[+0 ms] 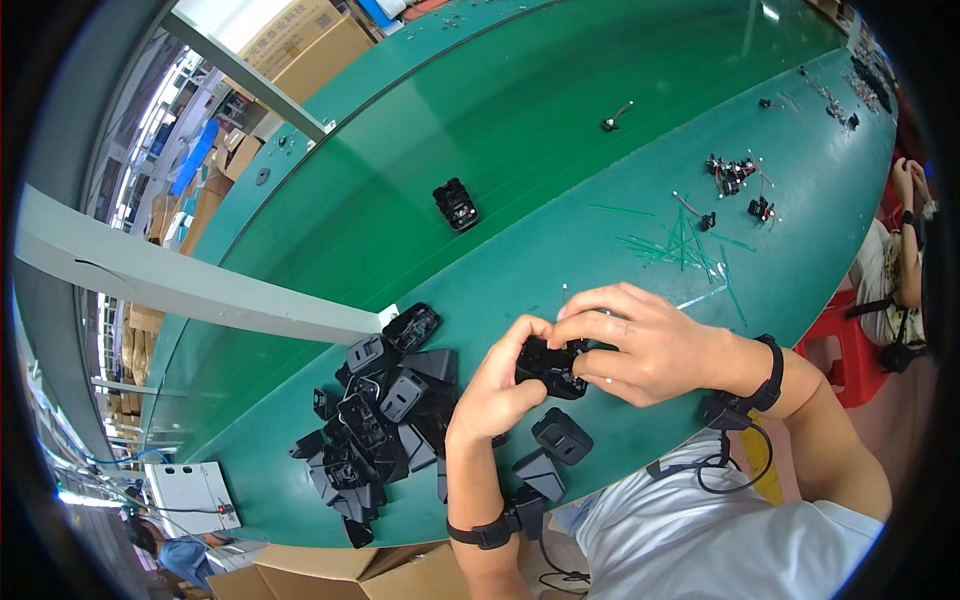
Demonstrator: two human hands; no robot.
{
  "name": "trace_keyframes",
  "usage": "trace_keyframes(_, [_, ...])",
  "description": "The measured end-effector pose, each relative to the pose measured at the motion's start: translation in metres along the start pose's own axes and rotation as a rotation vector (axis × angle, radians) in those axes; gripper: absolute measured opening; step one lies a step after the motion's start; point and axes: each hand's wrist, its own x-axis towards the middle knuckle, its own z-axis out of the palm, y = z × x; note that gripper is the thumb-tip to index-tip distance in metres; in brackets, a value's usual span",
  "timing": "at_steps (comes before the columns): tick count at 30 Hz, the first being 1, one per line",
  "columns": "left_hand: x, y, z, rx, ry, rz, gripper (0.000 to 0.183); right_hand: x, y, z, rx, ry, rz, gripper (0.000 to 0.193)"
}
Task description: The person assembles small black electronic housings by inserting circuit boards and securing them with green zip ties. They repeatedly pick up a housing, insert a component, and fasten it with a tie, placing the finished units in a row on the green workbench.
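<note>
Over the near edge of the green table I hold a black plastic housing (540,372) with its hollow inside facing up. My left hand (497,395) wraps round its left side, thumb and forefinger gripping the wall. The fingers of my right hand (640,345) are bent and pressed into the housing's right part; whatever they pinch is hidden, though a thin wire end shows above them. Just below lie a dark grey cover with a slot (563,436) and another grey casing piece (540,473). A pile of black and grey casings (375,425) lies left of my left hand.
Thin green strips (685,245) and small wired black parts (735,175) lie to the right. On the green conveyor belt sit a black housing (456,205) and a wired part (611,124). A white post (200,280) crosses at left. Another person's arm (908,230) shows far right.
</note>
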Motion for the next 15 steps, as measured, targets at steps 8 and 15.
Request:
trace_keyframes(8, [0.0,0.001,-0.003,-0.072,-0.015,0.009,0.047,0.0,0.008,0.006,0.285,0.021,0.142,0.016])
trace_keyframes(15, [0.001,-0.007,-0.011,-0.082,-0.017,-0.03,0.046,0.002,0.002,0.003,0.106,0.092,0.114,0.016])
